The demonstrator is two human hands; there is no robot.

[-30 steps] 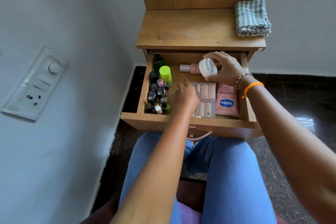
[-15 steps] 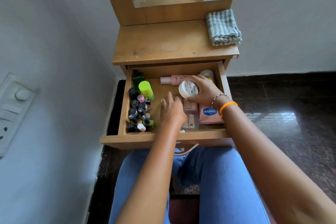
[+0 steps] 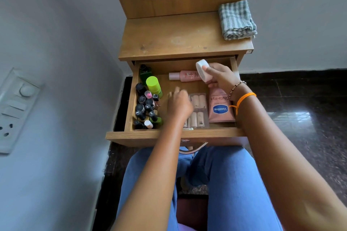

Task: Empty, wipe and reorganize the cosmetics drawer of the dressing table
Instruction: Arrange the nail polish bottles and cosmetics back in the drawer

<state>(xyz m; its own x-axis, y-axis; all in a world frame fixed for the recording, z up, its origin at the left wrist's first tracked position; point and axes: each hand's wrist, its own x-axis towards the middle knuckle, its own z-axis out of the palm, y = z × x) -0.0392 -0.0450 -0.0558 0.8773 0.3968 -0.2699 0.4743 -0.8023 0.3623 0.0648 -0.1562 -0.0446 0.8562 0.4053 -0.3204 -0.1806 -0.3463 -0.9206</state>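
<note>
While the right hand (image 3: 220, 78) gripped the white jar (image 3: 203, 70) above the drawer (image 3: 129, 107)'s back, the left hand (image 3: 179, 104), fingers blurred beyond telling, hovered mid-drawer. Setting the jar on the tabletop (image 3: 180, 37) above, clear of the cloth (image 3: 237, 19), would keep emptying tidy.

Both forearms reach forward and down from the bottom edge, bare to past the elbow, above knees in blue jeans. The right hand (image 3: 218, 78), knuckles up, grips a small white jar (image 3: 203, 70) between thumb and curled fingers, the jar tilted on edge. Its wrist wears a beaded bracelet (image 3: 237, 87) and an orange band (image 3: 245, 98). The left hand (image 3: 179, 105) hangs lower and nearer, back toward the camera, fingers blurred and pointing ahead, apparently holding nothing.
</note>
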